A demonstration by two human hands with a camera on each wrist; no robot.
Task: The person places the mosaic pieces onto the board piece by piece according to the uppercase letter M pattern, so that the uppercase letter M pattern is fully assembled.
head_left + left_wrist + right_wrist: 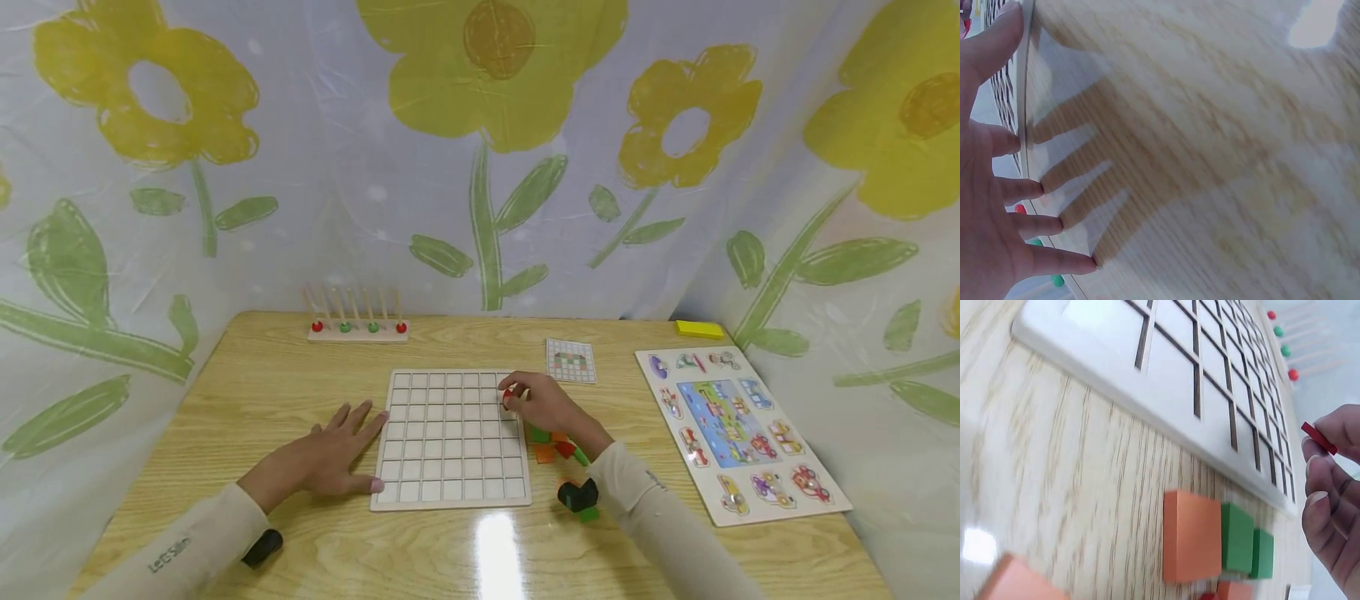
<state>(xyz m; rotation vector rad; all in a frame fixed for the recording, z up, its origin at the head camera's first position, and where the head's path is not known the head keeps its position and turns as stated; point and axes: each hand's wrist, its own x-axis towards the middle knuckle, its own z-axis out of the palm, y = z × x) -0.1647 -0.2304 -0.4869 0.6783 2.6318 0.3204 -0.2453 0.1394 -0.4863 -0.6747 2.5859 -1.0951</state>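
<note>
A white grid board (pixel 452 437) with square recesses lies in the middle of the table. My left hand (pixel 330 454) rests with spread fingers on the table at its left side, thumb and index finger touching the board's edge. Over the board's right upper part, my right hand (pixel 546 406) pinches a thin red piece (pixel 1319 438) between thumb and fingers. Beside the board's right edge lie loose pieces, among them an orange block (pixel 1192 537) and a green block (pixel 1237 539). Behind the right hand is a small pattern card (pixel 570 361) showing a coloured design on a grid.
A wooden peg stand (pixel 358 332) with red and green beads stands at the back left. To the right lies a picture puzzle board (pixel 742 433), with a yellow block (pixel 699 330) behind it. A flower-printed curtain (pixel 322 167) borders the table.
</note>
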